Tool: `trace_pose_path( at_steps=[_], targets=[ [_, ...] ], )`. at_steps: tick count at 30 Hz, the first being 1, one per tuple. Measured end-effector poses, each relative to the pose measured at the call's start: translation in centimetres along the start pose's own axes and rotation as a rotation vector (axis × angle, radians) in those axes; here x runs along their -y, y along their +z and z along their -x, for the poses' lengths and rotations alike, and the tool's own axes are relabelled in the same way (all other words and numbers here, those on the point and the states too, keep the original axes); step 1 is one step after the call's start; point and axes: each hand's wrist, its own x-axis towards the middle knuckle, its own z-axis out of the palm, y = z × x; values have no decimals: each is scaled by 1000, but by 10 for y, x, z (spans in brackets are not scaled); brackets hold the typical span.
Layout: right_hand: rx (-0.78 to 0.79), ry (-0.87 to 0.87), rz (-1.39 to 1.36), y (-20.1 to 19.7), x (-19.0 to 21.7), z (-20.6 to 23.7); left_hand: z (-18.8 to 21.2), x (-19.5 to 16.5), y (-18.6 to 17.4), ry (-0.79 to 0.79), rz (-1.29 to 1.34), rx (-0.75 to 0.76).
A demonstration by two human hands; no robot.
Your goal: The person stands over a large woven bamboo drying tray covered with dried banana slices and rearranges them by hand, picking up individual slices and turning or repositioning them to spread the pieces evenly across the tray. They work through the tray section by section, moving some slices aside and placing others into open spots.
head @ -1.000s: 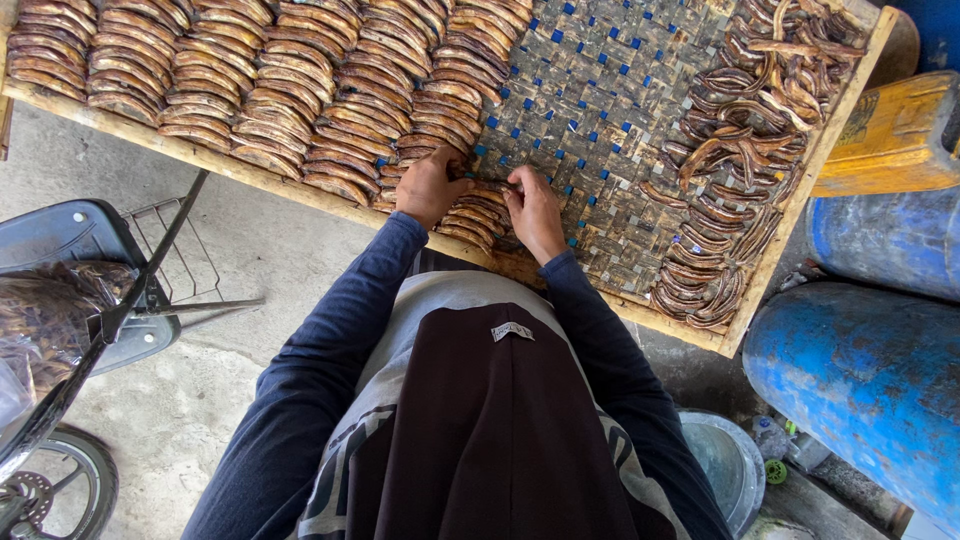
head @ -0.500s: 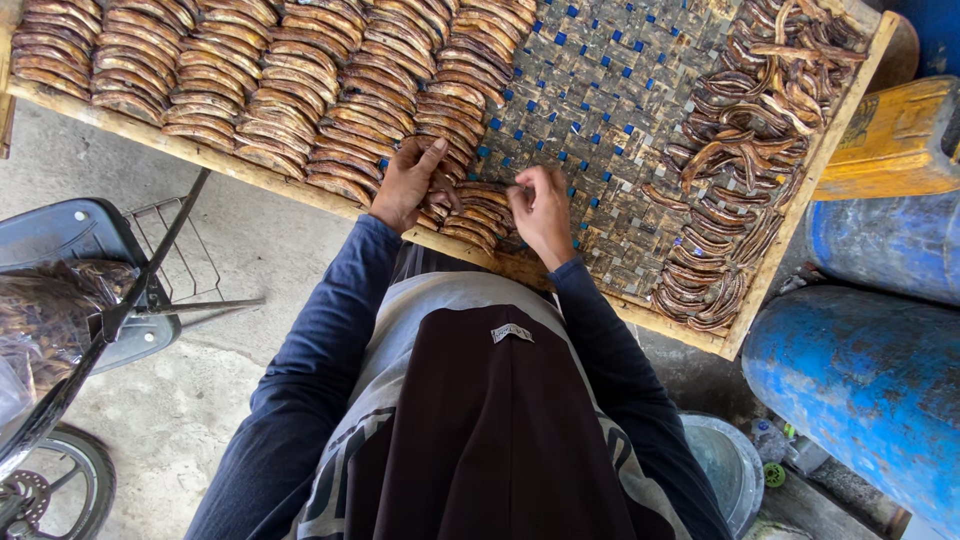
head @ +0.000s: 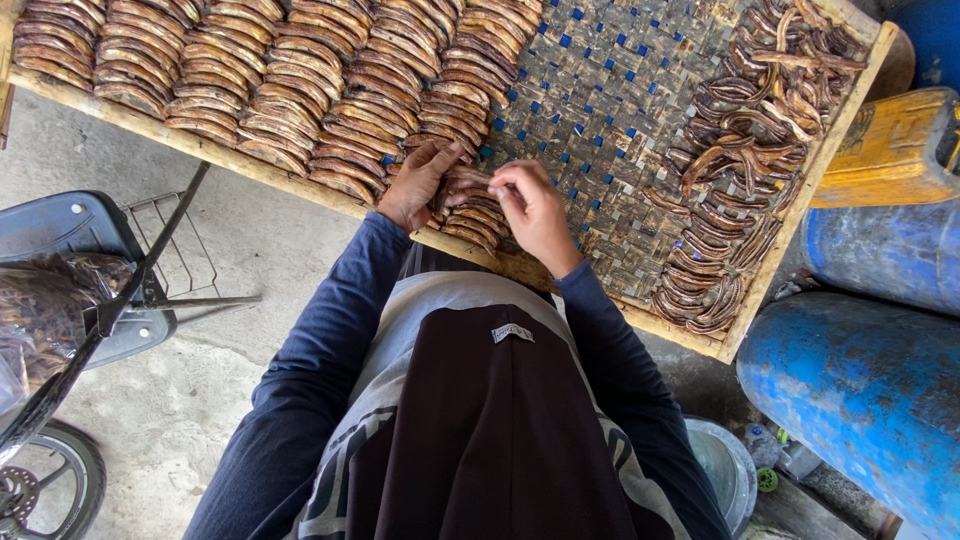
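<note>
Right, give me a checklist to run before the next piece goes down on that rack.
1. Piece in hand: the left hand and right hand both pinch one brown strip: ok.
2. Neat rows overlap evenly up to the hands: ok.
3. Bare woven rack lies open beside the hands: ok.
4. Loose pile sits at the rack's right side, tangled: not ok.
5. Strip's flat side down: cannot tell.

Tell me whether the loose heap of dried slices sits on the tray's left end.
No: the loose heap lies at the woven tray's right end, while neat rows fill the left.
</note>
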Motion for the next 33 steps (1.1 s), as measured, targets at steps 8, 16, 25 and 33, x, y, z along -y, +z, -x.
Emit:
trace_pose_path(
  at_steps=[8,16,25,33],
  targets=[
    [-91,310,-2,3,-49,8,-22,16,-8,221,-242,-49],
    [-191,261,158,19,-76,30,-35,34,16,774,-1284,-255],
    [-187,177,282,21,-78,40,-35,37,5,635,-1449,-225],
    [-224,343,222,3,-79,35,-28,8,-6,146,-527,-143]
  ],
)
